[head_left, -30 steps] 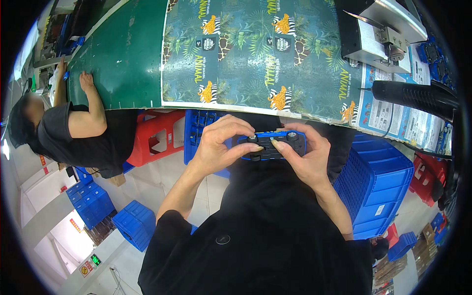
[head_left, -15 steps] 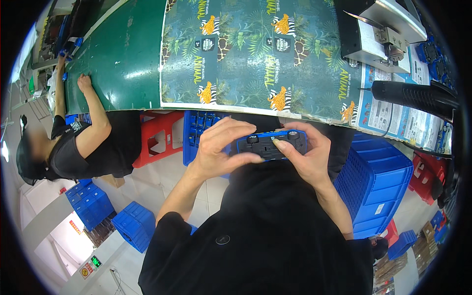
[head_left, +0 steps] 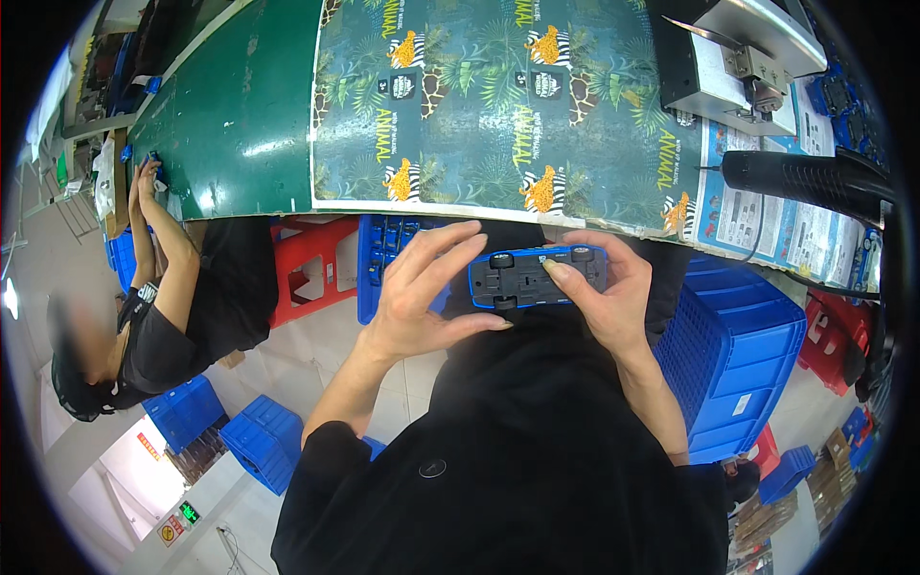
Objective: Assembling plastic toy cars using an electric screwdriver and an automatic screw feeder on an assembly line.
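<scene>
A blue toy car (head_left: 522, 280) is held upside down over my lap, its black underside and wheels facing me. My right hand (head_left: 613, 292) grips the car's right end, the thumb pressed on the underside and the fingers behind it. Beside the car's left end is my left hand (head_left: 417, 292), thumb and fingers spread apart around that end. A small gap shows between the left fingers and the car, and the thumb tip lies just below its lower left corner.
The bench (head_left: 460, 144) carries printed animal sheets. A black electric screwdriver (head_left: 805, 177) and a metal device (head_left: 733, 81) occupy its right side. Blue crates (head_left: 738, 355) stand at my right. A co-worker (head_left: 158, 297) sits at the left near a red stool (head_left: 311, 273). More toy cars (head_left: 843, 105) lie far right.
My left hand has loosened from the car, its fingers spreading away. The car shows its underside more fully now. At left, the co-worker leans differently and brings both hands together.
</scene>
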Tool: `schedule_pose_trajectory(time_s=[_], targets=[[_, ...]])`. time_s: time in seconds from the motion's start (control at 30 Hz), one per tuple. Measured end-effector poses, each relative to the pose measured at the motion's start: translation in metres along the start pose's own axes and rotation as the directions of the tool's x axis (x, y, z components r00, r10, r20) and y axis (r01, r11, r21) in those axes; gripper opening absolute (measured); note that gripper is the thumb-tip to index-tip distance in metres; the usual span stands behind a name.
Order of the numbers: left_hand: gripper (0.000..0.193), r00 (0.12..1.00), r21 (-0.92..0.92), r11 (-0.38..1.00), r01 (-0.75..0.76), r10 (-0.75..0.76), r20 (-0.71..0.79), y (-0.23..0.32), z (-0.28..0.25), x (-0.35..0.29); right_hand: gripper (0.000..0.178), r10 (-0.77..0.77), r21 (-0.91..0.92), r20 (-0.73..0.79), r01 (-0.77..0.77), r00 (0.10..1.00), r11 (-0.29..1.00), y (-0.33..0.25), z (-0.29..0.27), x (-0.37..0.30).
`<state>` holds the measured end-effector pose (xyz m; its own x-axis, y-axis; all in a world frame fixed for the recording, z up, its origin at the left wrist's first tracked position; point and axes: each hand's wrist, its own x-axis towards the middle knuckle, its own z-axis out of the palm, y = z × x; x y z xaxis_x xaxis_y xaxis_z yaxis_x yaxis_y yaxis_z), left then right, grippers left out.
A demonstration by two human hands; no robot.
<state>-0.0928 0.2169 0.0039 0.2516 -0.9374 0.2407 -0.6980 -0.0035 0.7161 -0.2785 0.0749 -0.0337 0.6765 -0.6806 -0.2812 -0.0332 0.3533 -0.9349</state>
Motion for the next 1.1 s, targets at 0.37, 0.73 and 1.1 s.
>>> schedule_pose_trajectory(time_s=[0.37, 0.73, 1.1], targets=[[0.061, 0.990, -0.039, 0.996, 0.077, -0.071, 0.122, 0.010, 0.008, 0.005, 0.030, 0.003, -0.022, 0.010, -0.003, 1.000, 1.000, 0.002, 0.001, -0.006], [0.079, 0.982, 0.020, 0.991, 0.134, -0.135, 0.134, 0.014, 0.000, 0.010, 0.031, 0.023, -0.023, 0.024, -0.022, 0.999, 0.999, 0.001, 0.003, -0.004], [0.032, 0.965, 0.048, 0.993, 0.107, -0.115, 0.236, 0.007, -0.014, 0.014, 0.030, 0.054, -0.027, 0.027, -0.053, 0.998, 0.998, 0.000, 0.002, -0.002]])
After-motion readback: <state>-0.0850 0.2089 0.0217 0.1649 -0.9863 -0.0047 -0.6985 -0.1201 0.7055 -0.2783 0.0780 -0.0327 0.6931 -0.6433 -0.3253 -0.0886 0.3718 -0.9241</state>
